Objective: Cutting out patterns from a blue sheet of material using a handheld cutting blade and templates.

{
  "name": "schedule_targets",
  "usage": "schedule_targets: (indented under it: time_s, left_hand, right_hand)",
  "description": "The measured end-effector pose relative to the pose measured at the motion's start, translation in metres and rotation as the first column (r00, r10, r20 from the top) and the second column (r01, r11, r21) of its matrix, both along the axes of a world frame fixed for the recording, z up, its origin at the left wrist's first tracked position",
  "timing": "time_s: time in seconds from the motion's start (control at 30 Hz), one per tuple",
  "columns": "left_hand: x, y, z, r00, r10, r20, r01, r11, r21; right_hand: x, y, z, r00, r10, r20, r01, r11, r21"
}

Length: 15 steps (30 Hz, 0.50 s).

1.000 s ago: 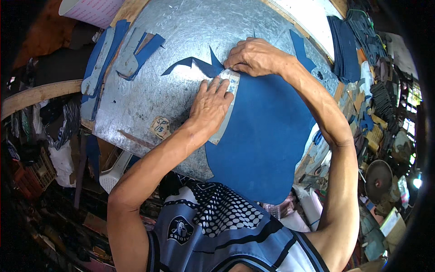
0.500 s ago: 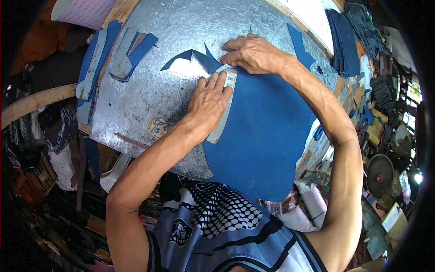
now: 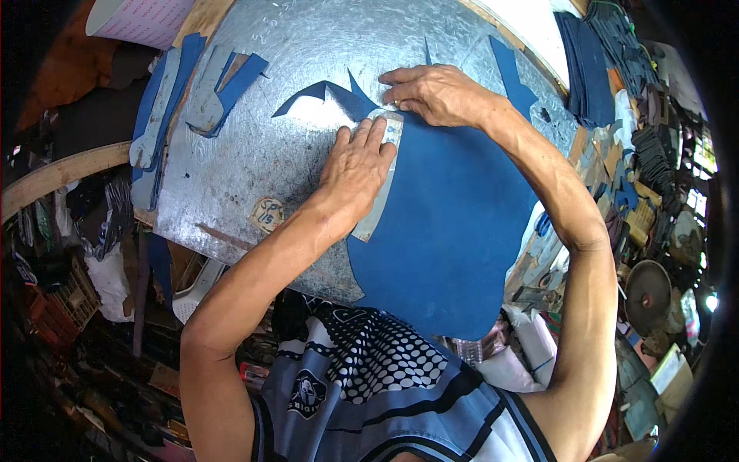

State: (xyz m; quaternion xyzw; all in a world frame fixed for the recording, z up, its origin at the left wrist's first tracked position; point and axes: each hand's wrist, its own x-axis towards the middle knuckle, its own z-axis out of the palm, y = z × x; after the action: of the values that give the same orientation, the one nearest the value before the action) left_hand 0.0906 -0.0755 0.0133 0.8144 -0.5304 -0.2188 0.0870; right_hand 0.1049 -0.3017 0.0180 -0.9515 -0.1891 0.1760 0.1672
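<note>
A large piece of blue sheet material (image 3: 454, 223), perhaps leather, lies on the metal-topped table (image 3: 254, 146) and hangs over its near edge. My left hand (image 3: 358, 165) lies with fingers stretched out on a long, narrow pale grey template (image 3: 377, 208), pressing it onto the sheet's left margin. Beyond the template's far end, my right hand (image 3: 435, 94) rests at the sheet's top edge with fingers curled. Whatever it holds is hidden under the fingers. A curved, pointed blue offcut (image 3: 327, 91) lies just left of my right hand. A thin dark point (image 3: 428, 51) shows behind that hand.
Blue strips with grey templates (image 3: 158, 115) lie at the table's left edge, beside another template and strip (image 3: 223, 92). A blue scrap (image 3: 512, 81) lies at far right. Folded dark blue material (image 3: 585, 73) is stacked beyond. A white roll (image 3: 138, 19) stands at the upper left.
My right hand's fingers have shifted very slightly at the template's far end. The left hand still presses in the same place, and the sheet looks unmoved.
</note>
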Motion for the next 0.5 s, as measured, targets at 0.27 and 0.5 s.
schedule_targets:
  time_s: [0.27, 0.5]
  left_hand:
    - [-0.001, -0.001, 0.004, 0.999, -0.007, 0.033, 0.007, 1.000, 0.002]
    - [-0.003, -0.006, 0.005, 0.998, -0.018, 0.059, 0.016, 1.000, 0.019]
  right_hand:
    - [-0.006, -0.002, 0.008, 0.991, -0.031, -0.130, 0.035, 0.999, 0.025]
    - [-0.018, 0.000, 0.012, 0.989, -0.064, -0.132, 0.071, 0.996, 0.048]
